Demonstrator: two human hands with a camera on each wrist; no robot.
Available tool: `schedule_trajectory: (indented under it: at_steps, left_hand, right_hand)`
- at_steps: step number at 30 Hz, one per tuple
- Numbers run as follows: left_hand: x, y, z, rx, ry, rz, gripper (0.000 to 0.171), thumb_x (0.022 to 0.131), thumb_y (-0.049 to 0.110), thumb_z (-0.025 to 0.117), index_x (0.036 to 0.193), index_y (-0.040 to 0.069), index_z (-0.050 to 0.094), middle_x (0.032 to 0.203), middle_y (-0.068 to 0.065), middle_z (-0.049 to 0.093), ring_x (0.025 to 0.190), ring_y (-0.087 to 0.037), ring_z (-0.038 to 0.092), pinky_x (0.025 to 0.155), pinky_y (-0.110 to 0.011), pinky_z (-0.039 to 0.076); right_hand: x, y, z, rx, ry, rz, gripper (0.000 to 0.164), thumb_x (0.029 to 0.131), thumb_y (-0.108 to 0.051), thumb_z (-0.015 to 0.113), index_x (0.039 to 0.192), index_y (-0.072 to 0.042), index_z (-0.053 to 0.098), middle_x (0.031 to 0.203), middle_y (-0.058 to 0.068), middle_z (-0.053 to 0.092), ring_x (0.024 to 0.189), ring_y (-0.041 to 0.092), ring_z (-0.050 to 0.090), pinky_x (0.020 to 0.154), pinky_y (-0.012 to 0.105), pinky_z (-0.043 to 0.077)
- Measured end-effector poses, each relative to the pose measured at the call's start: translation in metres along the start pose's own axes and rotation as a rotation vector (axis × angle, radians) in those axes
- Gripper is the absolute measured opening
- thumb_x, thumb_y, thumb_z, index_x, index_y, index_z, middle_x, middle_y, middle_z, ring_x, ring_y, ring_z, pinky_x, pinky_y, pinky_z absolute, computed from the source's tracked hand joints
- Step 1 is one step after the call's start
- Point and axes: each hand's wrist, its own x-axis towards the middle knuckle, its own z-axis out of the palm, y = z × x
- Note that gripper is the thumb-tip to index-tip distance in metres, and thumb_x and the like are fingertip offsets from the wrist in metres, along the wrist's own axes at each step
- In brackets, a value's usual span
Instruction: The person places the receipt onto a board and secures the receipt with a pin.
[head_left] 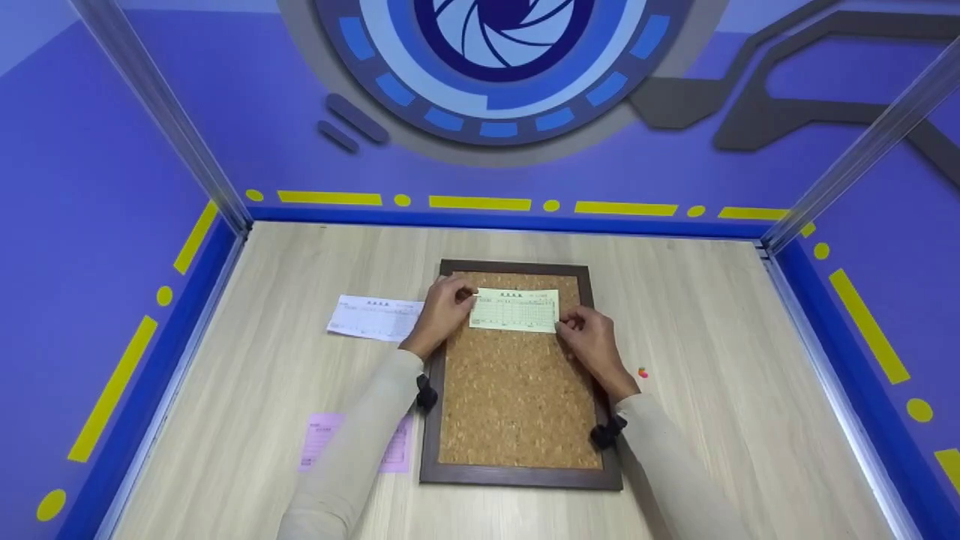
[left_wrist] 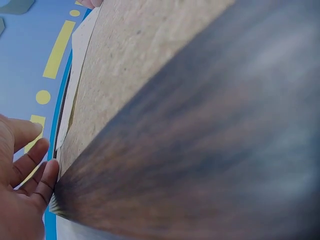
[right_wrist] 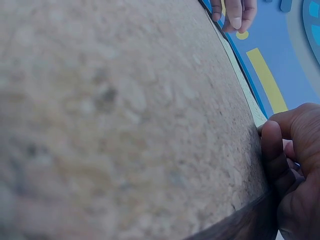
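Note:
A pale yellow-green printed slip (head_left: 514, 310) lies across the upper part of a cork board (head_left: 517, 405) with a dark brown frame. My right hand (head_left: 589, 337) pinches the slip's lower right corner between thumb and forefinger; the right wrist view shows these fingertips (right_wrist: 271, 131) at the paper's edge. At the slip's upper left corner is my left hand (head_left: 448, 304), above the board's left frame. In the left wrist view the left hand (left_wrist: 25, 175) has its fingers loosely extended, with a gap between them, and no paper gripped.
Left of the board lies a white printed slip (head_left: 371, 318), partly covered by the left hand. A pink slip (head_left: 397, 450) lies lower down, partly under the left forearm. A small colourful sticker (head_left: 643, 372) is on the wooden table (head_left: 712, 315). Blue panels stand around the table.

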Motion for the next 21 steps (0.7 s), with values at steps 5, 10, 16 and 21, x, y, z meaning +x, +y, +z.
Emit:
schedule_trajectory:
  at_steps: [5, 10, 16, 21]
  left_hand:
    - [0.002, -0.023, 0.007, -0.006, -0.003, 0.083, 0.013, 0.097, 0.006, 0.076, 0.107, 0.003, 0.081, 0.112, -0.011, 0.077, 0.123, -0.032, 0.060, 0.107, -0.045, 0.051]
    - [0.002, -0.032, 0.007, 0.037, -0.062, 0.151, 0.014, 0.094, 0.007, 0.078, 0.107, 0.005, 0.082, 0.126, -0.012, 0.074, 0.136, -0.034, 0.054, 0.122, -0.051, 0.041]
    - [-0.008, -0.014, -0.010, 0.161, -0.190, 0.149, 0.031, 0.096, 0.011, 0.083, 0.124, -0.001, 0.079, 0.150, -0.024, 0.063, 0.152, -0.048, 0.043, 0.124, -0.074, 0.027]
    - [-0.011, -0.011, -0.018, 0.187, -0.288, 0.074, 0.049, 0.101, 0.023, 0.081, 0.144, 0.002, 0.071, 0.166, -0.022, 0.049, 0.164, -0.048, 0.027, 0.128, -0.073, 0.020]
  right_hand:
    - [0.000, 0.000, 0.000, -0.003, -0.001, -0.002, 0.004, 0.094, 0.000, 0.076, 0.098, 0.001, 0.077, 0.080, 0.008, 0.070, 0.052, 0.014, 0.060, 0.043, 0.021, 0.047]
    - [0.000, 0.002, 0.001, -0.011, 0.006, -0.007, 0.004, 0.094, -0.001, 0.076, 0.098, 0.002, 0.077, 0.079, 0.007, 0.070, 0.053, 0.014, 0.060, 0.043, 0.020, 0.046]
    - [0.000, 0.002, 0.001, -0.008, 0.003, -0.001, 0.005, 0.094, 0.000, 0.077, 0.098, 0.002, 0.077, 0.080, 0.007, 0.070, 0.054, 0.013, 0.060, 0.044, 0.021, 0.046]
    - [0.001, 0.002, 0.000, -0.026, 0.010, -0.012, 0.005, 0.093, 0.000, 0.076, 0.097, 0.002, 0.077, 0.081, 0.007, 0.070, 0.058, 0.013, 0.060, 0.048, 0.020, 0.046]
